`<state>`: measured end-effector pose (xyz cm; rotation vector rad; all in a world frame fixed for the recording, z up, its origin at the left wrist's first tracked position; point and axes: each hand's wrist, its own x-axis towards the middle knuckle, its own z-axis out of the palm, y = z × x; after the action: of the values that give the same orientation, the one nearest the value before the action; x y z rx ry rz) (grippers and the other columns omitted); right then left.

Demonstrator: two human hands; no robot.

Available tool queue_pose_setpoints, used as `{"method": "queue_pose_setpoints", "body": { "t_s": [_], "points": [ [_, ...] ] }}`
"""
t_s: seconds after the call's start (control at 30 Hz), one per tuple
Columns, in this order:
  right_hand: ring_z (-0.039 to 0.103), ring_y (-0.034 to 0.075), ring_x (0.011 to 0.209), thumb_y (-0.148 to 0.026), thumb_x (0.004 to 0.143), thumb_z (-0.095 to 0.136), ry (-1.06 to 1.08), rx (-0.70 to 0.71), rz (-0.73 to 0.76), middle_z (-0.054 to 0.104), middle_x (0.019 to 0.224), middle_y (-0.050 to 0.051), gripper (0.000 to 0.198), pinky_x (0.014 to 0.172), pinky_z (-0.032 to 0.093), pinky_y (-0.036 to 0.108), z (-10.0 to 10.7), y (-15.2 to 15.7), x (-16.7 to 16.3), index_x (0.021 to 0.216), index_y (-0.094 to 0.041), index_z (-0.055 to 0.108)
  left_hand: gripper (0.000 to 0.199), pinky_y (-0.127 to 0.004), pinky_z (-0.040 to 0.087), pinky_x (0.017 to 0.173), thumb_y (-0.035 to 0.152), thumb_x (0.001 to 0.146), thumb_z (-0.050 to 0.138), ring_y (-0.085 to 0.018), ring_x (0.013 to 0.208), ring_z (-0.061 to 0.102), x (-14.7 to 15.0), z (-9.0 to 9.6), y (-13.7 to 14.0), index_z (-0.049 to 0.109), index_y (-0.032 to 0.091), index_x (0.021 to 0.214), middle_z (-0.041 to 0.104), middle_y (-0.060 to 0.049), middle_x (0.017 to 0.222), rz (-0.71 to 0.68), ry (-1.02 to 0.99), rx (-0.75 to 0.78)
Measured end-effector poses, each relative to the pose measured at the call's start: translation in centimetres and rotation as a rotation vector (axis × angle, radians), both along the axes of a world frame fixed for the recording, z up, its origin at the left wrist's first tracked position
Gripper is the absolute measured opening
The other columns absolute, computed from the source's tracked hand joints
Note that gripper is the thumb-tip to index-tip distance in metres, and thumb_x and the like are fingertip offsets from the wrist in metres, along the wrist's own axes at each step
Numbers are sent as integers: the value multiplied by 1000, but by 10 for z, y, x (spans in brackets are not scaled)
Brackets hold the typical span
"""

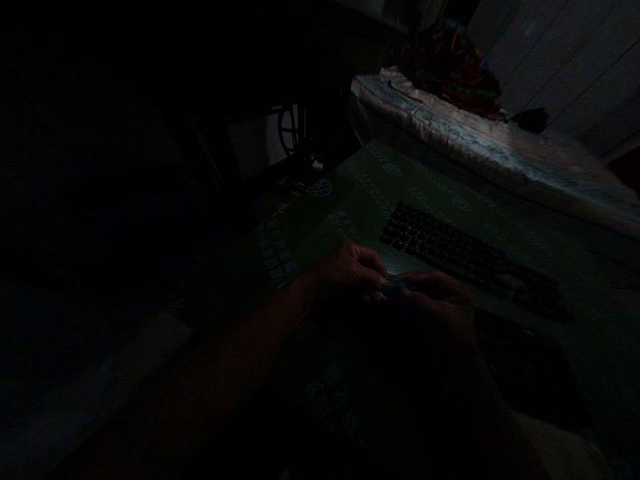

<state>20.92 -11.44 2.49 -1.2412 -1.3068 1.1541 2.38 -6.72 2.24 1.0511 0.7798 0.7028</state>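
Note:
The picture is very dark. My left hand (353, 270) is closed, its thumb and fingers pinched on a small, thin bluish-grey thing (397, 283). From the other side my right hand (440, 300) is closed on the same thing, the fingertips of both hands nearly meeting. Most of that thing is hidden by the fingers, and its kind does not show. Just beyond the hands lies a black keyboard (470, 257) with rows of keys. A flat black panel (535, 367) lies beside and partly under my right hand; its details are lost in the dark.
A green printed sheet (345, 180) with white characters and globe marks spreads under everything. Behind it stands a bed or padded ledge with a pale cover (450, 127) and a dark red patterned cloth heap (460, 73). A spoked wheel (289, 132) shows at the back left.

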Motion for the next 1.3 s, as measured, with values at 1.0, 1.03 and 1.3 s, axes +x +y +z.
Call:
{"method": "queue_pose_setpoints", "body": {
  "t_s": [1.0, 1.03, 1.3],
  "points": [
    [56, 15, 54, -20, 55, 70, -222, -116, 36, 63, 58, 1, 8, 50, 42, 25, -3, 5, -5, 61, -16, 66, 15, -26, 44, 61, 27, 69, 62, -13, 63, 56, -13, -15, 23, 65, 12, 65, 61, -2, 68, 612, 663, 682],
    [55, 15, 54, -20, 55, 69, -236, -116, 35, 62, 57, 0, 7, 49, 42, 25, -3, 5, -6, 60, -16, 65, 15, -26, 44, 63, 26, 69, 62, -13, 66, 57, -11, -19, 24, 65, 12, 65, 61, -3, 71, 579, 705, 736],
    [48, 12, 49, -20, 54, 66, -285, -212, 61, 55, 51, -2, 7, 44, 35, 22, 9, 6, 0, 56, -15, 61, 20, -25, 41, 62, 29, 77, 58, -12, 68, 55, -5, -38, 28, 64, 14, 66, 58, -3, 75, 231, 899, 977]
  ]
}}
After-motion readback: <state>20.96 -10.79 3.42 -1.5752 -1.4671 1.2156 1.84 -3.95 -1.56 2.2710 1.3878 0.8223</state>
